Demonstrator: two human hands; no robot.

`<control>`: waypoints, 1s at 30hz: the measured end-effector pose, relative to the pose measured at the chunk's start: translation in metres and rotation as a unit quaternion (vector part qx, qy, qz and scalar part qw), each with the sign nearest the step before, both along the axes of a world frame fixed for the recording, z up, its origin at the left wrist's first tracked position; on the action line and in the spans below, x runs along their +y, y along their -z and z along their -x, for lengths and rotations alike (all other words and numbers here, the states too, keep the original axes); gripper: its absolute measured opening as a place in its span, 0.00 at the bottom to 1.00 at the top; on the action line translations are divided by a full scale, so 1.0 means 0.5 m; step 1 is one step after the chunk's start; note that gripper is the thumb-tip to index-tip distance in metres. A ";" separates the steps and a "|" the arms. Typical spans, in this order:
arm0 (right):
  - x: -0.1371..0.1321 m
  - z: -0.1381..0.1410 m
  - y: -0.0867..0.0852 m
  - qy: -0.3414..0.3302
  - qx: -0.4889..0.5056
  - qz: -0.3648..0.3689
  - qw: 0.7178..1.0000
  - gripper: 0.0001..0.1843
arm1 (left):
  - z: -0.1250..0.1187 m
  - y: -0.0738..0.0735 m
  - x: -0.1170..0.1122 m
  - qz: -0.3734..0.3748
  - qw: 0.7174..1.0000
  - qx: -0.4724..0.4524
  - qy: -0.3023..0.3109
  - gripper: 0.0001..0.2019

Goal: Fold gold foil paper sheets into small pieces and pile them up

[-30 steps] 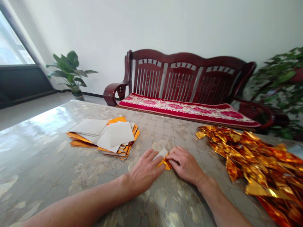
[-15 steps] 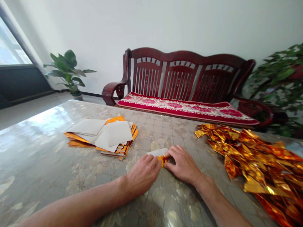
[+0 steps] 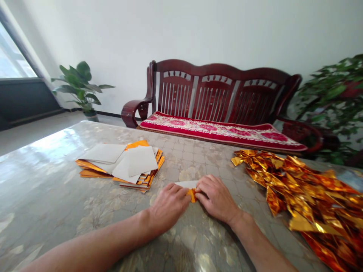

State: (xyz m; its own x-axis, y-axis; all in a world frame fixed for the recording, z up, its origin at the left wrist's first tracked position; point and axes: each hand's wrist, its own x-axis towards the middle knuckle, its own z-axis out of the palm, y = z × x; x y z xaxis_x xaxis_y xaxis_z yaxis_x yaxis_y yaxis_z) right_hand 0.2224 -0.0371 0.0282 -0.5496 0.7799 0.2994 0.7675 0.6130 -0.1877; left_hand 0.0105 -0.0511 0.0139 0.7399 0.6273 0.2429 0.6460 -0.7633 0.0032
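Head view: foil paper (image 3: 193, 195) is pinched at both ends by left hand (image 3: 170, 205) and right hand (image 3: 217, 197), well in from far edge of table (image 3: 70, 200). Judged light, easily creased, foil side slippery; best held by edges.

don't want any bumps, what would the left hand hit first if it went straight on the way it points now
Most likely the gold-and-white sheet at its fingertips; just past that, the left hand would probably meet the right hand, though depth is hard to judge.
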 end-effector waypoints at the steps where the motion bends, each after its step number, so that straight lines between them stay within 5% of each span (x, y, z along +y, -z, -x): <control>1: -0.001 0.001 0.001 -0.004 -0.006 0.001 1.000 0.05 | 0.004 0.000 0.006 0.009 1.000 -0.009 -0.001 0.06; 9: 0.006 0.009 0.017 0.045 0.055 0.041 0.997 0.03 | 0.017 0.000 0.044 0.089 0.990 -0.093 -0.050 0.11; 13: 0.013 0.008 0.018 0.092 0.076 0.064 0.991 0.16 | 0.019 -0.003 0.057 0.105 0.983 -0.134 -0.063 0.07; 17: 0.017 0.007 0.011 0.113 0.049 0.084 0.989 0.18 | 0.025 -0.001 0.076 0.118 0.978 -0.144 -0.088 0.26; 20: 0.022 0.010 0.001 0.124 0.030 0.106 0.986 0.17 | 0.028 0.002 0.085 0.141 0.975 -0.143 -0.096 0.30; 30: 0.031 0.016 0.001 0.130 0.048 0.142 0.980 0.12 | 0.024 -0.004 0.091 0.209 0.957 -0.151 -0.130 0.18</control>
